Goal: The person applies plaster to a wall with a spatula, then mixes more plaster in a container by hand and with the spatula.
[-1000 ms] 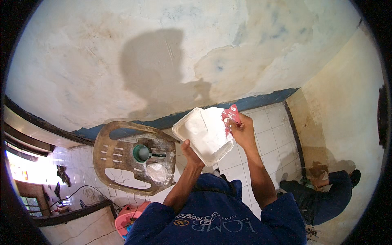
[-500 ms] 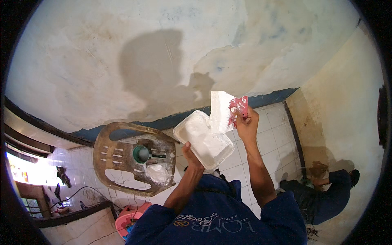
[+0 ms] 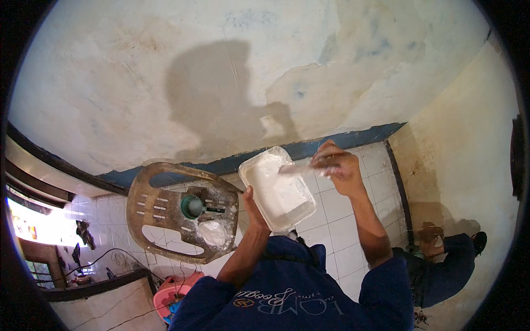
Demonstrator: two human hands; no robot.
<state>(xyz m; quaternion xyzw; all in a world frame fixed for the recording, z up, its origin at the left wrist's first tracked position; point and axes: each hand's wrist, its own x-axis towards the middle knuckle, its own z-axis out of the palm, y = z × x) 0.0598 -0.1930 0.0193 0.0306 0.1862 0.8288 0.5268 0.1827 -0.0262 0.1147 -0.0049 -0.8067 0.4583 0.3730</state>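
My left hand [image 3: 256, 212] grips the side of a white rectangular tray [image 3: 298, 218], its thumb over the rim. White paste [image 3: 268, 179] coats the inside of the tray. Above the tray's right side, my right hand [image 3: 342, 170] is closed round a putty knife [image 3: 301, 169]. The knife is smeared by motion and seen nearly edge-on, with its tip over the tray. Whether the blade touches the paste I cannot tell.
A stained plastic chair [image 3: 144, 220] at left holds a green cup [image 3: 192, 206] and a white lump [image 3: 213, 233]. A pink basin [image 3: 164, 298] sits lower left. Ahead rises a patchy wall [image 3: 221, 27]. Another person [image 3: 450, 270] is low at the right.
The putty knife has turned from its broad, paste-covered face to nearly edge-on. My right hand has shifted slightly right and rotated. The tray has barely moved.
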